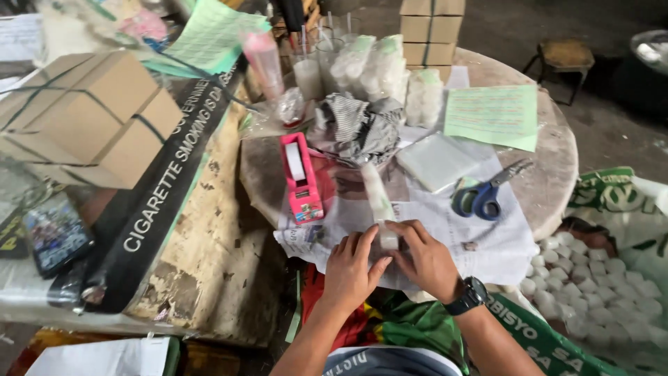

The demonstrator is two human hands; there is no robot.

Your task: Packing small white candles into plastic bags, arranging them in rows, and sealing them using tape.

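Clearly the packing was only partly through. Both hands met at the near edge of the round table [550,174], over a spread sheet of newspaper [480,244]. The left hand [351,268] and the right hand [428,261] were each curled, fingers closed about the lower end of a long narrow clear plastic sleeve [378,202] that held white round pieces stacked in a column; the sleeve ran away from the hands toward a heap of striped grey cloth [358,125]. Whether its near end was already sealed, I could not tell, since the fingers covered it.

Finished work seemed to stand at the far side of the table: several filled clear packets [379,66] of the same white pieces, upright and close together. What remained looked large, for an open sack [605,278] of loose white pieces lay low to the right, beside the table.

A pink tape dispenser [302,177] lay just left of the sleeve, untouched. Blue-handled scissors [487,191] rested on the paper to the right, near a flat stack of clear bags [435,160] and a green printed sheet [492,115]. Brown cartons [90,115] sat well off to the left.
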